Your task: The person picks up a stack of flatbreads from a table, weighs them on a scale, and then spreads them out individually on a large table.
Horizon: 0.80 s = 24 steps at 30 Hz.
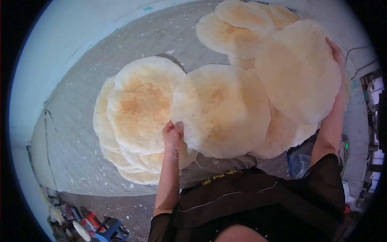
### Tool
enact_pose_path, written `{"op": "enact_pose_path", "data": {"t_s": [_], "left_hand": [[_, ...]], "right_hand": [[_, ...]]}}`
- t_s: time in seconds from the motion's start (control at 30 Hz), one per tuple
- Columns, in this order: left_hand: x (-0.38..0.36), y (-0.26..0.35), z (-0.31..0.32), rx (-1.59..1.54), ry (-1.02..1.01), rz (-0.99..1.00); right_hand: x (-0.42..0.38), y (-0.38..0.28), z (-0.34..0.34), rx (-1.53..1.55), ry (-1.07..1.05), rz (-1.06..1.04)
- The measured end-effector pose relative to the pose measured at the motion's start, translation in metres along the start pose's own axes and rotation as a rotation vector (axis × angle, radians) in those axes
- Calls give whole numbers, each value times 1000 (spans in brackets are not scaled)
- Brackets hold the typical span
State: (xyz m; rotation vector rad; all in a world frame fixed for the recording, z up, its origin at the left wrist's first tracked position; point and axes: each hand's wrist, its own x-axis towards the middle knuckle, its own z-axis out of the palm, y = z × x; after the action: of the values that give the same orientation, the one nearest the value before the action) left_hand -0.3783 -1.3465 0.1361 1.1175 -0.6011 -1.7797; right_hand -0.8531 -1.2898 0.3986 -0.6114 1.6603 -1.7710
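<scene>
Currently left hand (pixel 173 134) pinching one middle flatbread (pixel 223 113); right hand (pixel 336 52) at rim of one right-side flatbread (pixel 298 72), can't tell grip

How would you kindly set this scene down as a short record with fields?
left hand: left hand, fingers closed where the left flatbread and middle flatbread meet; which it grips is unclear
right hand: right hand, at the outer edge of the large right flatbread; grip partly hidden
left flatbread: browned in the centre, on top of others
far pile: overlapping flatbreads, partly covered
surface: grey cloth, with pale flecks
floor: blue stool, lower left
</scene>
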Motion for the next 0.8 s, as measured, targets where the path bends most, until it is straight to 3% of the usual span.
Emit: {"op": "enact_pose_path", "data": {"t_s": [0.03, 0.1, 0.17, 0.2, 0.3, 0.33, 0.37, 0.43, 0.5, 0.53, 0.6, 0.67, 0.7, 0.8], "left_hand": [[0, 0, 0, -7, -30, 17], [0, -1, 1, -20, -93, 50], [-6, 6, 7, -110, -154, -21], [-10, 13, 11, -154, -182, -55], [-29, 43, 41, -326, -133, -245], [-26, 41, 41, -279, -129, -198], [-20, 36, 40, -231, -127, -152], [-10, 27, 47, 46, -135, -11], [1, 23, 59, 513, -157, 174], [7, 29, 65, 503, -166, 202], [17, 51, 87, 479, -193, 252], [17, 110, 100, 440, -138, 189], [14, 140, 93, 547, -160, 357], [24, 211, 46, 444, -108, 316]], "right_hand": [[-14, -9, 23, -117, 41, -91], [-24, -3, 39, -622, 42, -612], [-23, 15, 56, -749, -221, -552], [-18, 35, 69, -604, -467, -227], [-96, 115, 141, -907, -660, -536], [-113, 155, 148, -758, -793, -586], [-139, 171, 160, -890, -977, -374], [-182, 193, 179, -922, -1172, -282], [-184, 205, 176, -829, -1100, -420], [-183, 207, 170, -786, -1061, -482], [-161, 186, 153, -663, -851, -42], [-138, 178, 120, -785, -582, -63], [-132, 175, 103, -830, -508, -58], [-140, 175, 52, -1027, -349, -78]]}}
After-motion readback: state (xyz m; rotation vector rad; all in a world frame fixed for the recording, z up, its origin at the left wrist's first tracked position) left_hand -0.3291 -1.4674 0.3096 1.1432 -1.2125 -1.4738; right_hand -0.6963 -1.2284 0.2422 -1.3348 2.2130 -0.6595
